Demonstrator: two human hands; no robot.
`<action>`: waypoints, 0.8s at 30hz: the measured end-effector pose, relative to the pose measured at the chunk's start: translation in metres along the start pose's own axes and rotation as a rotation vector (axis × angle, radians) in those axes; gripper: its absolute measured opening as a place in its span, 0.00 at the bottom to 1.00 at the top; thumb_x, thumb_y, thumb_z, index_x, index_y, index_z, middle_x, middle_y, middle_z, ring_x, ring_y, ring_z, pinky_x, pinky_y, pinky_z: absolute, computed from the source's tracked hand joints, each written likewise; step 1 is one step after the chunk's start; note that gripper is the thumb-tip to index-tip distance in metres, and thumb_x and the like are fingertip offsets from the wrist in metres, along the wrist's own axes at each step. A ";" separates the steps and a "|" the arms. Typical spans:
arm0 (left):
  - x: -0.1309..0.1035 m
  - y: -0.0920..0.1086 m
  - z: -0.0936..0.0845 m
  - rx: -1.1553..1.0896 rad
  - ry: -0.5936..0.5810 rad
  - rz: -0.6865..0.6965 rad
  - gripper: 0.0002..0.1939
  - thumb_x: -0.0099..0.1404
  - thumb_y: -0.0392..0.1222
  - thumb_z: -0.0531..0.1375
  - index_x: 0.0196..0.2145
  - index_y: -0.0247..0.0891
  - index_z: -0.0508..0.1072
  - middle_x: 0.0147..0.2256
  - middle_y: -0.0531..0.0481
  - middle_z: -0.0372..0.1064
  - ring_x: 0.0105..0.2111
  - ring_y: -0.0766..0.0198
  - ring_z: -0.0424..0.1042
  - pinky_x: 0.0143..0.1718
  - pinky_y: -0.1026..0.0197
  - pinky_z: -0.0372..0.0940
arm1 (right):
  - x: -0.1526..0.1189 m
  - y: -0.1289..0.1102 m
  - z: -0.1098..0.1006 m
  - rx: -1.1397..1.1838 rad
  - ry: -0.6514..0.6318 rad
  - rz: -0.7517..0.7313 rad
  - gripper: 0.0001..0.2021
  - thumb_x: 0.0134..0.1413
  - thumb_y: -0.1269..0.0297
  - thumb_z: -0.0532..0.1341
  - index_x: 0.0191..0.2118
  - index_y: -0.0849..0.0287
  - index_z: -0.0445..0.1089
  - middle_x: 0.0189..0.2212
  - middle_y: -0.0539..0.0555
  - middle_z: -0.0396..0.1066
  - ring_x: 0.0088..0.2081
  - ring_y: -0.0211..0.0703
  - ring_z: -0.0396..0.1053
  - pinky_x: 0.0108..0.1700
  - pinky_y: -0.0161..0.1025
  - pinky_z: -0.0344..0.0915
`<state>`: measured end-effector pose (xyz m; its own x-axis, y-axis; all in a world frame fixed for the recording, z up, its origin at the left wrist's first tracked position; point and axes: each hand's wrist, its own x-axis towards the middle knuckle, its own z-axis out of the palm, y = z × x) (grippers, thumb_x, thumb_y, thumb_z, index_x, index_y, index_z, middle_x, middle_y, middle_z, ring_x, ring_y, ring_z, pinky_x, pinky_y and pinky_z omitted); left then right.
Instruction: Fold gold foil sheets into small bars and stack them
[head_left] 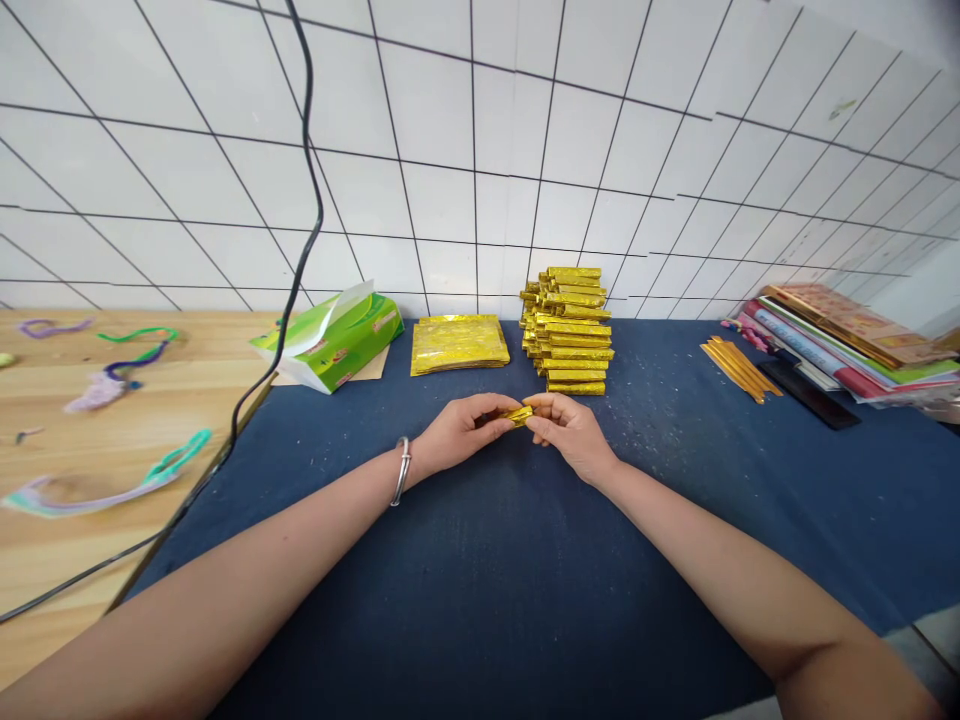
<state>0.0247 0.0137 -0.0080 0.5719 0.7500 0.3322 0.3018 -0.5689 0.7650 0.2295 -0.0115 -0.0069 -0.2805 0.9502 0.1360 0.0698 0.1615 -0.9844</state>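
Observation:
A small folded piece of gold foil paper (519,415) is pinched between my two hands, above the dark blue cloth. My left hand (463,430), with a silver bangle at its wrist, grips one end with thumb and fingers. At the other end, the thumb and fingers of my right hand (568,432) are closed on the same piece. Behind my left hand lies a flat stack of gold foil sheets (460,346). A pile of narrow folded gold strips (574,330) rises just behind my right hand.
A green tissue box (337,340) stands back left, near a black cable (304,250) hanging in front of the tiled wall. Colourful yarn pieces (135,490) lie on the wooden tabletop. At right are orange strips (739,370), a black bar (806,390) and stacked books (862,335).

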 end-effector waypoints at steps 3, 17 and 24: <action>0.000 0.002 0.000 -0.002 0.001 -0.009 0.14 0.65 0.44 0.55 0.46 0.39 0.69 0.42 0.49 0.71 0.40 0.66 0.70 0.43 0.62 0.64 | 0.000 -0.001 0.001 -0.026 0.035 -0.028 0.15 0.50 0.57 0.62 0.44 0.55 0.69 0.26 0.46 0.64 0.26 0.33 0.62 0.29 0.34 0.61; -0.001 0.000 0.001 -0.018 0.012 0.015 0.15 0.65 0.46 0.54 0.47 0.40 0.70 0.43 0.48 0.71 0.40 0.65 0.70 0.44 0.61 0.65 | -0.003 -0.007 0.004 -0.087 0.052 -0.063 0.12 0.51 0.57 0.61 0.42 0.53 0.68 0.25 0.46 0.62 0.25 0.33 0.61 0.29 0.34 0.62; 0.000 -0.004 0.001 -0.006 0.027 0.038 0.14 0.65 0.46 0.55 0.46 0.40 0.71 0.41 0.48 0.72 0.39 0.65 0.71 0.43 0.62 0.65 | -0.003 -0.006 0.004 -0.099 0.060 -0.076 0.11 0.51 0.58 0.61 0.41 0.54 0.69 0.24 0.45 0.61 0.24 0.33 0.61 0.28 0.34 0.62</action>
<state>0.0242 0.0153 -0.0122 0.5621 0.7366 0.3761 0.2754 -0.5954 0.7547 0.2263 -0.0164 -0.0017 -0.2306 0.9481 0.2188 0.1457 0.2560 -0.9556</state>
